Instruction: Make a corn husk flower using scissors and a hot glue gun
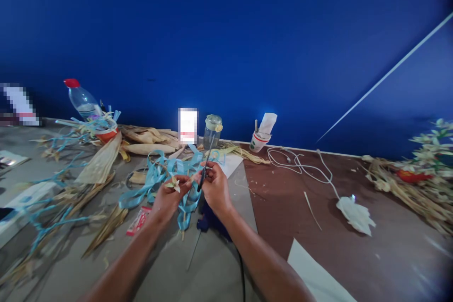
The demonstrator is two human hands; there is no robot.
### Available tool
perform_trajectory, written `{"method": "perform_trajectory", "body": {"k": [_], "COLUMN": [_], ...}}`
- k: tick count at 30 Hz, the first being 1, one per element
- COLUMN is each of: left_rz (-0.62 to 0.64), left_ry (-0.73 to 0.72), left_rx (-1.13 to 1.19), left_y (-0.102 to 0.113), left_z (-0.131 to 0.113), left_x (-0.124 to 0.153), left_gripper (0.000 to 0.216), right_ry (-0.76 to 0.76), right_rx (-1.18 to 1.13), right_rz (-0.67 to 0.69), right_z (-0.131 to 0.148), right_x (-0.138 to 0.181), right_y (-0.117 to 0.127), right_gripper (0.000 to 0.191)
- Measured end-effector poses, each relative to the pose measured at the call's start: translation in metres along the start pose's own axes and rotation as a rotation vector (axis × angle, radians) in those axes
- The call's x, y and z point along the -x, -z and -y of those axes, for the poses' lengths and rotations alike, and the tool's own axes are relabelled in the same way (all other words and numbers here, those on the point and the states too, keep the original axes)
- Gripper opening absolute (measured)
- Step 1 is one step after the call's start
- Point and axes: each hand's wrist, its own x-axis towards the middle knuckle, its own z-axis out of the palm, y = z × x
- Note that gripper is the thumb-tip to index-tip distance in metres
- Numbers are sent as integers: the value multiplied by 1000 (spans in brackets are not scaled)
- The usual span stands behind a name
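Observation:
My left hand (pixel 169 198) pinches a small pale flower (pixel 174 184) that looks made of dry husk. Close beside it, my right hand (pixel 216 188) is closed round black-handled scissors (pixel 202 178), whose thin blades point up and away. The fingertips of both hands nearly meet; what lies between them is too small to make out. Light blue ribbon (pixel 150 177) lies in loops behind and below the hands. Under my right wrist is a dark blue tool (pixel 214 222) with a black cord, partly hidden by the forearm. A thin pale stick (pixel 193 251) extends from near it.
Dry husks (pixel 152 137) and blue-wrapped stems (pixel 53 226) spread across the left. A red-capped bottle (pixel 82 99), a glass jar (pixel 213 132) and a paper cup (pixel 260 141) stand along the blue wall. A white cable (pixel 300 163) and crumpled tissue (pixel 355 215) lie right.

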Motion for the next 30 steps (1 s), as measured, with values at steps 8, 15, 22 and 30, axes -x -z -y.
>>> {"method": "perform_trajectory", "body": {"k": [8, 15, 22, 30], "left_rz": [3, -42, -3, 11], "left_ry": [0, -15, -37, -25], "left_rx": [221, 144, 92, 13], "left_y": [3, 13, 20, 27], "left_z": [20, 16, 11, 14], "left_x": [-8, -14, -17, -20], "left_gripper": [28, 31, 30, 28], "right_ry": [-15, -86, -19, -165], "right_rx": [-3, 273, 662, 637], "right_rz": [30, 287, 560, 730], "right_z": [-9, 16, 28, 44], "right_x": [5, -6, -13, -9], "right_y": [-5, 25, 56, 55], "right_gripper": [41, 36, 36, 36]}}
